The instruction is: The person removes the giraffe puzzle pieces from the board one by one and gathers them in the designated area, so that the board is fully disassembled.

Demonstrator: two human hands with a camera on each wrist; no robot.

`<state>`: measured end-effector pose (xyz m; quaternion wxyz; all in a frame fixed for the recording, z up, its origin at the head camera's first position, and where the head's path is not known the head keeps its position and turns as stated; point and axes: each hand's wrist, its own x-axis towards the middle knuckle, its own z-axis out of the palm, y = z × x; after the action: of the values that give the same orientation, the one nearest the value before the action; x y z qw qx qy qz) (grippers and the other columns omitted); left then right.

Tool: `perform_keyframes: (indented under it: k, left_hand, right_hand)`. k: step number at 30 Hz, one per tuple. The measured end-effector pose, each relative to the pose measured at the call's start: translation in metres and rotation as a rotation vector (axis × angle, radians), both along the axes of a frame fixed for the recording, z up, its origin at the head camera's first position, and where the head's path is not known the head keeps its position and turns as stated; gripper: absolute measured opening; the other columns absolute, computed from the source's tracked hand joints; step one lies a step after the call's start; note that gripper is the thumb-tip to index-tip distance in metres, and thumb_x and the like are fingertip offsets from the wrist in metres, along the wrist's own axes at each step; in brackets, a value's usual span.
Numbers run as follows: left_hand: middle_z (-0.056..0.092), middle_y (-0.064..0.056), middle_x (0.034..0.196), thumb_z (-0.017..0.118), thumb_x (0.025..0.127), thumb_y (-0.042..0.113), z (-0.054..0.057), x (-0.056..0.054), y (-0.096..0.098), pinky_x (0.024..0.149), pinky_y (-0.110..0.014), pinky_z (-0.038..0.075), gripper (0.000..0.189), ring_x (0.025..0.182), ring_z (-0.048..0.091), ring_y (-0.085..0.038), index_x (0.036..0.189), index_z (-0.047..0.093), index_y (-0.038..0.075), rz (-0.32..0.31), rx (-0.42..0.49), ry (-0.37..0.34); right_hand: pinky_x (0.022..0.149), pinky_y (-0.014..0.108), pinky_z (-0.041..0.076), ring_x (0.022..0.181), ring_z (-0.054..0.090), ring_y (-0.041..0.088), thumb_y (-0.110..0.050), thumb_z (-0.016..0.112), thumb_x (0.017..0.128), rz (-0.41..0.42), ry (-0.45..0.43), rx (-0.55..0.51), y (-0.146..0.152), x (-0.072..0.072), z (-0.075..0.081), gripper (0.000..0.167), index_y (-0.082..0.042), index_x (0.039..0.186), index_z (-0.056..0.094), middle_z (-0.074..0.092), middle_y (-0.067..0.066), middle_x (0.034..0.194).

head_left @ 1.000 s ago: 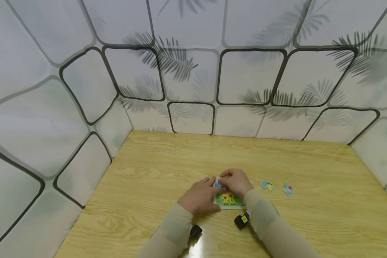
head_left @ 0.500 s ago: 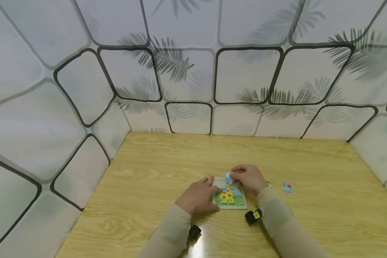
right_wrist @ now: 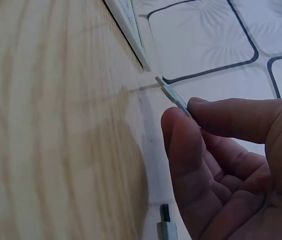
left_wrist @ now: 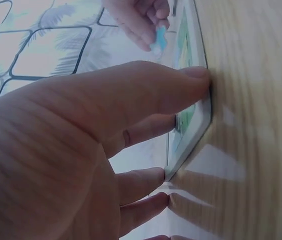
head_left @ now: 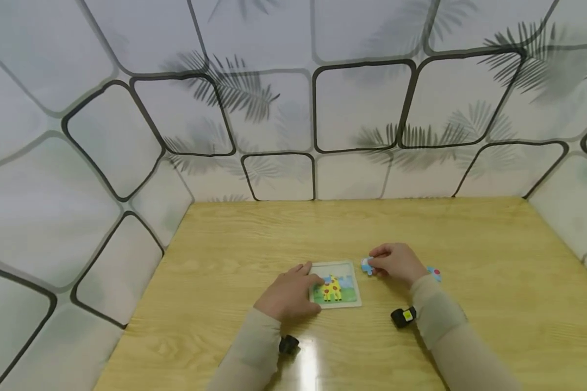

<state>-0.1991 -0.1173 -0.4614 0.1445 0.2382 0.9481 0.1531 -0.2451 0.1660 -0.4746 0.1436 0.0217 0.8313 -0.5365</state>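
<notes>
Blue piece [head_left: 366,265] in right hand's [head_left: 397,263] pinch

We see a wood-grained counter [head_left: 254,233] (glare [head_left: 308,361] brightens its near part). Behind it, we find a pale, frond-printed wall [head_left: 359,108].

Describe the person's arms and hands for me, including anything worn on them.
The left hand and right hand are ungloved. Both arms wear long, plain-looking beige sleeves reaching about the wrists. A small, blocky black device shows beside the left wrist, and another beside the right wrist carries a yellow patch. No cables can be made out.
</notes>
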Motion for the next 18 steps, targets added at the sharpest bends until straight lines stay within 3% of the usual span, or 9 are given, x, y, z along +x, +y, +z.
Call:
perform_keyframes:
  k: [4,12,18]
  left_hand:
    - [0.028,-0.012,0.164,0.076,0.085,0.033,-0.0008,0.0012,-0.0027,0.114,-0.062,0.029,0.055,0.15,0.028,-0.032,0.138,0.062,0.026,0.016,0.014,-0.038]
    - [0.028,-0.013,0.164,0.08,0.085,0.041,-0.0028,0.0027,-0.0021,0.114,-0.062,0.029,0.056,0.15,0.028,-0.035,0.136,0.063,0.026,0.034,0.029,-0.043]
    - [0.029,-0.015,0.163,0.079,0.086,0.041,-0.003,0.0005,0.0027,0.114,-0.061,0.03,0.058,0.149,0.029,-0.037,0.139,0.059,0.029,0.02,0.021,-0.014]
  right_hand:
    - [0.067,0.031,0.058,0.073,0.069,0.017,-0.009,0.067,0.096,0.035,0.006,0.059,0.0007,0.0023,-0.0024,0.025,0.008,0.115,0.065,0.071,0.012,0.093]
    - [0.069,0.033,0.054,0.074,0.065,0.015,-0.014,0.068,0.094,0.11,0.095,0.322,0.0,0.0067,0.0019,0.021,0.003,0.107,0.07,0.071,0.006,0.087]
    - [0.067,0.032,0.054,0.072,0.064,0.015,-0.015,0.068,0.094,0.116,0.084,0.34,0.0025,0.0034,0.0018,0.022,0.003,0.106,0.071,0.071,0.004,0.083]
